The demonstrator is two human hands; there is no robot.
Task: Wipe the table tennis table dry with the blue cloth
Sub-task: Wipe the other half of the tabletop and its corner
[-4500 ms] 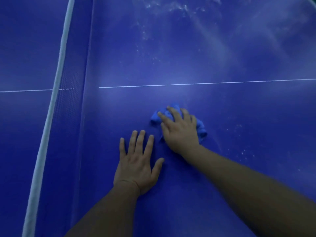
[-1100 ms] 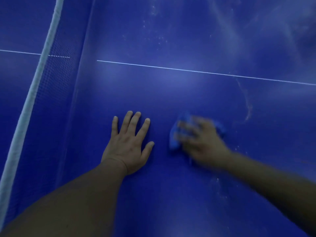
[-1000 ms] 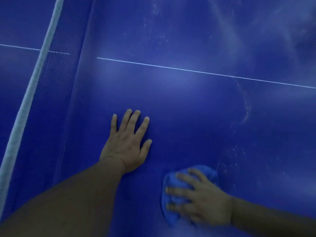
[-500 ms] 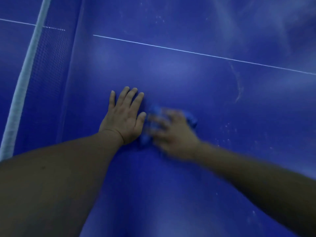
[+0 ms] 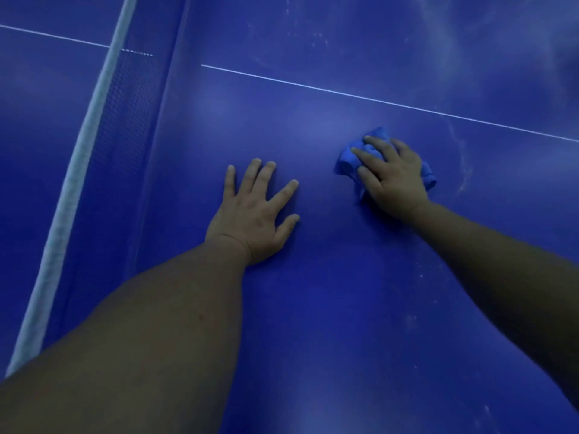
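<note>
Most of the cloth (image 5: 346, 161) was hidden from me beneath the right hand (image 5: 391, 180). Only a bunched blue edge showed beyond the fingertips, and a smaller fold poked out by the outer side of the palm. That hand lay on top of the bundle with its fingers spread and nearly straight, pressing down rather than clutching. I could not see its last two fingers clearly. The cloth sat on the table (image 5: 344, 308) directly under that palm, just short of the thin white line (image 5: 344, 93) running across the surface.

The left hand (image 5: 253, 214) was apart from the cloth, to its left and a little nearer me. It rested flat on the bare table, fingers splayed and holding nothing. Both forearms ran out of the frame at the bottom and right edges.

The light was dim and blue, so detail was poor. Pale curved streaks (image 5: 463, 164) to the right of the cloth looked like water or smears, though I could not be sure. At the far left, the net (image 5: 125, 120) stood with its white top band (image 5: 81, 170).
</note>
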